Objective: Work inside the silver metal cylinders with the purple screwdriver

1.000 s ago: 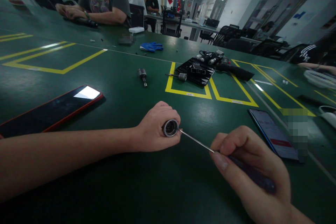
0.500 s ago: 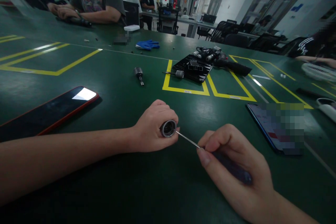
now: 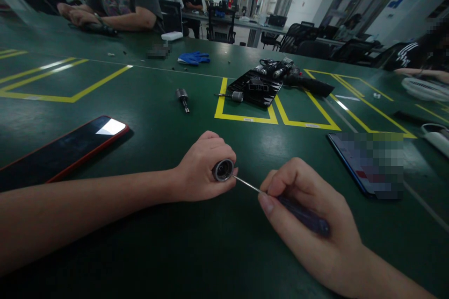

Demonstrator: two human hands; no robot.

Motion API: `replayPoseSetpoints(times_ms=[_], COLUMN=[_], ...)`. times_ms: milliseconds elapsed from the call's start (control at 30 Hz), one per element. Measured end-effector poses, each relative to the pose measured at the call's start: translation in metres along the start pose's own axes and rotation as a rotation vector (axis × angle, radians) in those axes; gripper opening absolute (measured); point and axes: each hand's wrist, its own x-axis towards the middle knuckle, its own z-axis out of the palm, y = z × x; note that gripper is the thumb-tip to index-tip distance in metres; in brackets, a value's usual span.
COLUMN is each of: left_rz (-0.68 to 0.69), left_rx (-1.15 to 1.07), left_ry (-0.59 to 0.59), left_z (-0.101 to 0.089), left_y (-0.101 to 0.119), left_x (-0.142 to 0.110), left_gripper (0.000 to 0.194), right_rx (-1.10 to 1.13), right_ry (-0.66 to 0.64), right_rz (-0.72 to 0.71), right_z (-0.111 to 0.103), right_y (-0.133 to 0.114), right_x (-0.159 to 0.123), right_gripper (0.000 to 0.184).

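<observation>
My left hand (image 3: 205, 168) is wrapped round a dark metal cylinder (image 3: 223, 170) whose hollow round end faces me. In my right hand (image 3: 305, 215) is a screwdriver (image 3: 303, 215) with a dark, see-through handle, pinched near the base of its thin shaft. The shaft points left, and its tip meets the cylinder's rim close to my left fingers; whether it goes inside is hidden. Beyond my hands, a metal part with a narrow stem (image 3: 182, 99) lies on the green table (image 3: 157, 131). A similar stemmed part (image 3: 235, 96) rests against a black tray (image 3: 252, 86).
A red-edged phone (image 3: 70, 149) lies at the left, another phone (image 3: 361, 163) at the right. Cables and black tools (image 3: 280, 69) sit at the tray. Farther off are a blue glove (image 3: 193, 58) and a person's hands (image 3: 79, 16). Yellow tape (image 3: 245, 119) marks the tabletop.
My right hand and the screwdriver have moved left, closer to my left hand, and less of the shaft shows. My left hand keeps its hold on the cylinder. The view has shifted slightly.
</observation>
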Motion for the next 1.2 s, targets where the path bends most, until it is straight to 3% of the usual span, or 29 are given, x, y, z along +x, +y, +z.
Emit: replayPoseSetpoints(times_ms=[100, 333, 933, 1067, 1200], left_rz=[0.006, -0.013, -0.032, -0.163, -0.299], left_rx=[0.008, -0.090, -0.260, -0.382, -0.566], left_ry=[0.001, 0.060, 0.055, 0.016, 0.001], left_z=[0.000, 0.000, -0.006, -0.013, -0.017], left_y=[0.001, 0.004, 0.005, 0.010, 0.018], left_x=[0.001, 0.002, 0.003, -0.001, -0.008], left_gripper=[0.013, 0.011, 0.019, 0.021, 0.023], right_rx=[-0.001, 0.254, 0.203, 0.233, 0.065], right_ry=[0.037, 0.139, 0.126, 0.143, 0.171], right_rz=[0.025, 0.052, 0.010, -0.057, -0.197], right_z=[0.001, 0.002, 0.007, 0.008, 0.015], right_y=[-0.002, 0.004, -0.014, -0.026, -0.037], right_x=[0.002, 0.002, 0.020, 0.033, 0.041], right_gripper=[0.015, 0.013, 0.007, 0.007, 0.003])
